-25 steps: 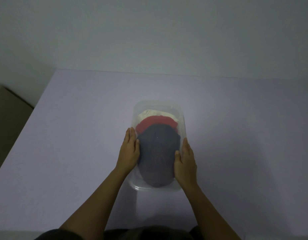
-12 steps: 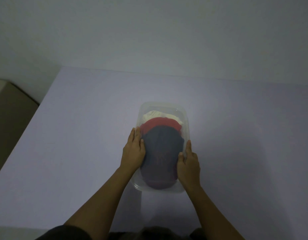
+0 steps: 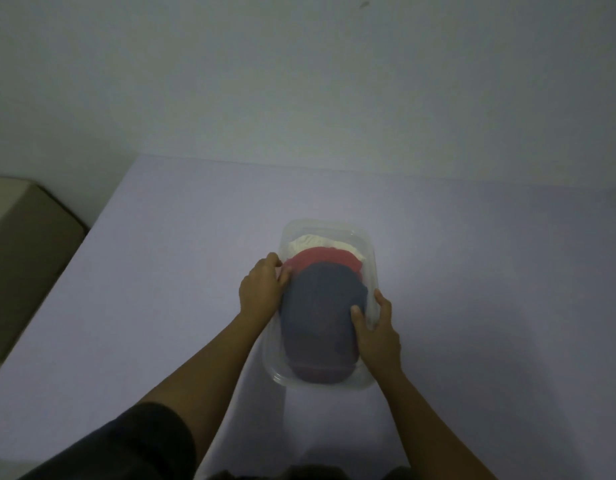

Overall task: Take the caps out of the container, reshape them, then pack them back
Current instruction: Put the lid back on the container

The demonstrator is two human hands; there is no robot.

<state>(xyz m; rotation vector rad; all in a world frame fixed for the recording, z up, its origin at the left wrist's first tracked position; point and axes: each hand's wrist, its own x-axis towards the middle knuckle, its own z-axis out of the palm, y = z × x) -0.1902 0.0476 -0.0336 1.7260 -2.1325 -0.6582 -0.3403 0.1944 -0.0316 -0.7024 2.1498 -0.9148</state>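
Caps lie stacked in the clear container (image 3: 370,268) on the table (image 3: 161,271), dark cap (image 3: 320,317) topmost; left hand (image 3: 261,289) and right hand (image 3: 379,332) clasp its two sides, probably to lift it out first.

A clear plastic container (image 3: 371,258) sits on a pale lavender bench (image 3: 168,271). Three caps lie stacked inside it: a dark blue cap (image 3: 317,327) nearest the person, a red cap (image 3: 322,259) at its 12 o'clock, and a white cap (image 3: 320,241) beyond that. The left hand (image 3: 261,289) presses the container's 9 o'clock side. The right hand (image 3: 377,336) grips the 3 o'clock rim, thumb on the blue cap.
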